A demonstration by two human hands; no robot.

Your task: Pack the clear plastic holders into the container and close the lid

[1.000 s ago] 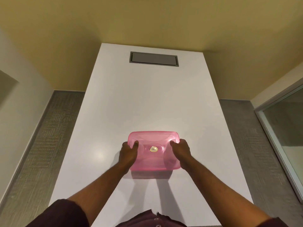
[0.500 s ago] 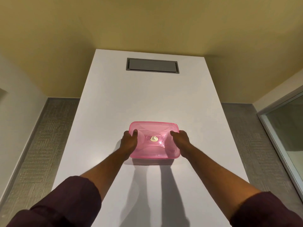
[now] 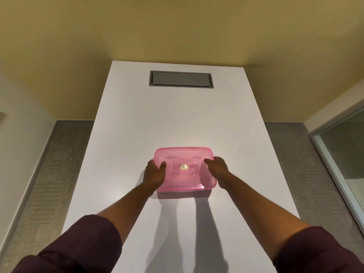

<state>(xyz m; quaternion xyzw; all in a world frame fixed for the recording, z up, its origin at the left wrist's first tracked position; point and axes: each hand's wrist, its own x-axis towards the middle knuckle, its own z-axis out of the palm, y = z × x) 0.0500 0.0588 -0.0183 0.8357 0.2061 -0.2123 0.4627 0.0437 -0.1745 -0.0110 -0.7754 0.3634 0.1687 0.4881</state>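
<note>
A translucent pink container (image 3: 185,156) with its lid on sits on the white table (image 3: 177,119), a small gold sticker at the lid's centre. My left hand (image 3: 154,174) grips its left side, thumb on top of the lid. My right hand (image 3: 217,170) grips the right side the same way. No clear plastic holders are visible outside the container; whatever is inside is too faint to tell through the pink lid.
A grey rectangular hatch (image 3: 181,79) is set flush into the table's far end. Grey carpet (image 3: 49,174) lies on both sides of the table, a yellow wall stands behind, and a glass panel (image 3: 342,154) is at the right.
Both hands have pushed the closed container away from me along the table, my arms stretching out further. The grip on its two sides is the same.
</note>
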